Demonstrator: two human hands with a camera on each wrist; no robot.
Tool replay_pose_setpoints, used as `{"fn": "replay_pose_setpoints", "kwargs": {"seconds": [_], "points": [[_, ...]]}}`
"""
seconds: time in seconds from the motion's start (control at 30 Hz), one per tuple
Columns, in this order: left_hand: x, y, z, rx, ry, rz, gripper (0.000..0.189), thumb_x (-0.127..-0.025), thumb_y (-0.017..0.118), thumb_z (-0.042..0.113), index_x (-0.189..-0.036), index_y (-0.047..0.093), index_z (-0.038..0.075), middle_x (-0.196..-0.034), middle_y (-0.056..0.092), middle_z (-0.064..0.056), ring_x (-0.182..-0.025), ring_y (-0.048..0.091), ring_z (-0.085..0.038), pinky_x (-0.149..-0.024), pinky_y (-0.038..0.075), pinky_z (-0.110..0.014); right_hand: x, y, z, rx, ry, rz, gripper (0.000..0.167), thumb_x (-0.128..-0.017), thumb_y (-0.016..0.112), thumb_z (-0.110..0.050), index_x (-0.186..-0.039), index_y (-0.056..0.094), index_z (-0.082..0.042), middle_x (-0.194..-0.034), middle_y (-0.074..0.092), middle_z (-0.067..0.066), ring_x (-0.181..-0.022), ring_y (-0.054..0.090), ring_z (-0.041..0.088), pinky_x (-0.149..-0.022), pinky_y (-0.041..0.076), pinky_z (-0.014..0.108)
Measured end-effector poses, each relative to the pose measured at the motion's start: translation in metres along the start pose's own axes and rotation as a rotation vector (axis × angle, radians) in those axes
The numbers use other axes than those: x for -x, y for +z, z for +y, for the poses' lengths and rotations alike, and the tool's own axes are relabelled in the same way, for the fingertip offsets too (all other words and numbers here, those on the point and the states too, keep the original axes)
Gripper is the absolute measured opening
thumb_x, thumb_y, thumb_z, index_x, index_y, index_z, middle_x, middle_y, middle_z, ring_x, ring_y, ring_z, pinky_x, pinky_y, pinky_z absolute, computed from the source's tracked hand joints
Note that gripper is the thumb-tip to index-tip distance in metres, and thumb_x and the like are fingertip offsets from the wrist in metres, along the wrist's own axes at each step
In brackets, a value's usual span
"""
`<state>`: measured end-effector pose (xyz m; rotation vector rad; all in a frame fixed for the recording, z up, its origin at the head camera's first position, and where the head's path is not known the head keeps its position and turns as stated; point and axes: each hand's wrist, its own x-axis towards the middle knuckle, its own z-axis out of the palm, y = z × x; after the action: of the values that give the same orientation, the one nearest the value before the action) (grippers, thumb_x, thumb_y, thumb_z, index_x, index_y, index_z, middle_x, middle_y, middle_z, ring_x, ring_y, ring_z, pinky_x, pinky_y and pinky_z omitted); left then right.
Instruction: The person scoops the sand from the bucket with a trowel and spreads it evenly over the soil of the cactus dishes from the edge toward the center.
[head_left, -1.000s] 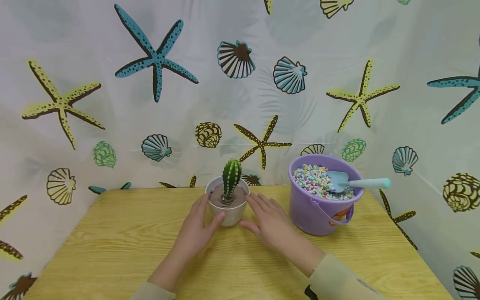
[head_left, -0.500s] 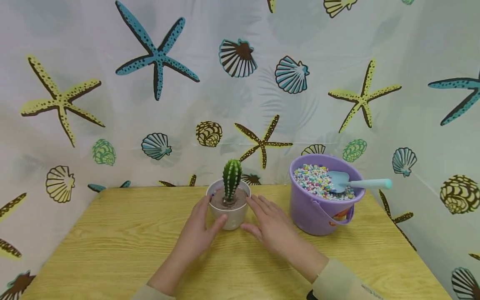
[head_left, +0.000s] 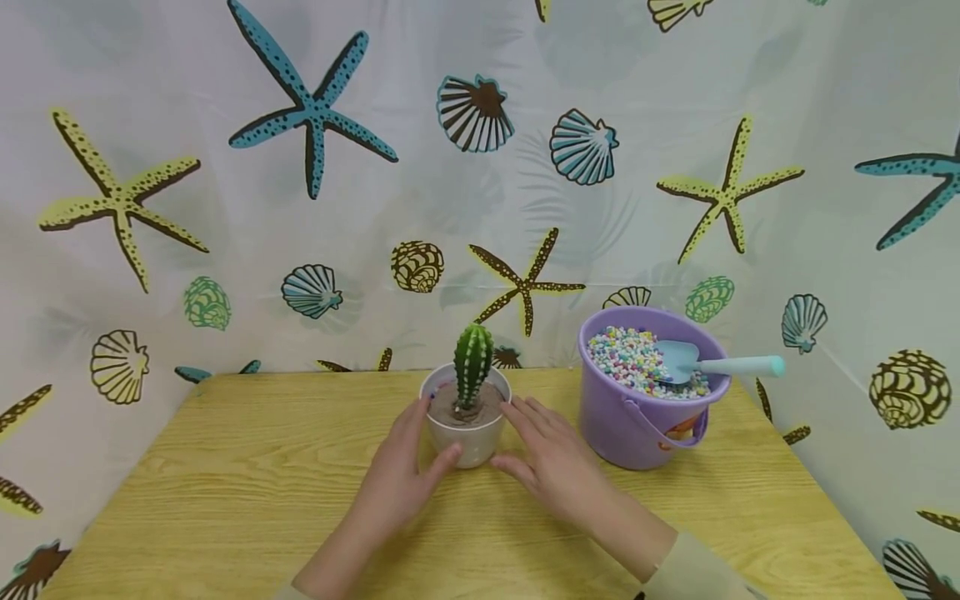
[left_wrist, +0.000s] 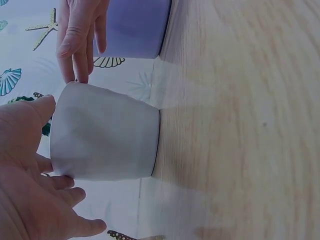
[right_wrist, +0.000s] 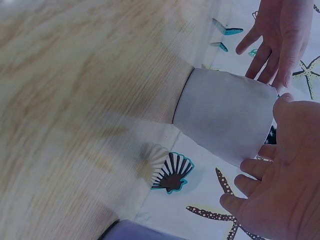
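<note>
A green cactus (head_left: pixel 474 362) stands upright in brown soil inside a small white flowerpot (head_left: pixel 468 443). My left hand (head_left: pixel 405 471) is at the pot's left side, with the fingers fairly straight along its rim and the thumb toward its front. On the opposite side, my right hand (head_left: pixel 555 454) touches the rim with its fingertips, thumb held low near the pot's wall. Both wrist views show the pot (left_wrist: pixel 105 132) between the two hands, its base at the tabletop. Most of the cactus is hidden behind the pot there.
A purple bucket (head_left: pixel 618 425) full of small colourful beads (head_left: pixel 626 358) stands on the wooden table (head_left: pixel 247 475), right of my right hand. In it lies a light blue scoop (head_left: pixel 720 367), handle jutting past the rim. A curtain (head_left: pixel 360 208) with starfish and shells hangs behind.
The pot with its cactus has moved a little toward me and to the right, both hands travelling along with it. The bucket and scoop stay where they were.
</note>
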<state>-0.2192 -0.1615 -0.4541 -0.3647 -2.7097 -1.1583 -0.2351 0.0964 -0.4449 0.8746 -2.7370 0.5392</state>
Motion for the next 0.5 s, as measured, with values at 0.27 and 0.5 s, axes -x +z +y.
{"fn": "replay_pose_setpoints", "kwargs": {"seconds": [0.27, 0.5], "points": [[0.009, 0.004, 0.005, -0.035, 0.043, 0.002, 0.089, -0.109, 0.073, 0.039, -0.174, 0.026, 0.003, -0.175, 0.032, -0.028, -0.155, 0.039, -0.052, -0.121, 0.035, -0.071, 0.011, -0.005, 0.005, 0.005, 0.009, 0.01, 0.074, -0.111, 0.061, -0.053, -0.169, 0.044, -0.01, -0.173, 0.041, 0.017, -0.162, 0.034, 0.037, -0.129, 0.03, 0.059], [0.016, 0.005, 0.011, -0.057, 0.038, -0.028, 0.089, -0.108, 0.074, 0.04, -0.174, 0.027, 0.003, -0.175, 0.031, -0.027, -0.154, 0.04, -0.054, -0.121, 0.035, -0.072, 0.02, -0.01, 0.008, -0.017, 0.012, 0.019, 0.073, -0.111, 0.063, -0.053, -0.168, 0.047, -0.011, -0.172, 0.043, 0.017, -0.162, 0.034, 0.037, -0.13, 0.028, 0.058]]}}
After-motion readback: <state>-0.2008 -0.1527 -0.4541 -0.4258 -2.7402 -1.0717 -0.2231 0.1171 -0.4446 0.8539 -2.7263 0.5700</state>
